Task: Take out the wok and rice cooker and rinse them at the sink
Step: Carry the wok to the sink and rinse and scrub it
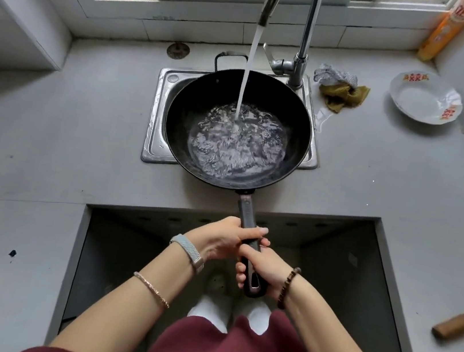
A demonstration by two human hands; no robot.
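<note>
A black wok (pixel 182 120) sits over the small steel sink (pixel 157 110), covering most of the basin. Water streams from the curved chrome faucet (pixel 305 36) into the wok, and a foaming pool fills its bottom. The wok's long dark handle (pixel 245 211) points toward me. My left hand (pixel 227 240) grips the handle further up, and my right hand (pixel 264 266) grips it near its end. No rice cooker is in view.
A white bowl (pixel 426 98) with red marks stands on the grey counter at the right, with crumpled rags (pixel 341 88) beside the faucet. An orange bottle (pixel 445 30) stands by the window. A wooden-handled knife (pixel 461 323) lies at the far right. A counter cutout opens below my hands.
</note>
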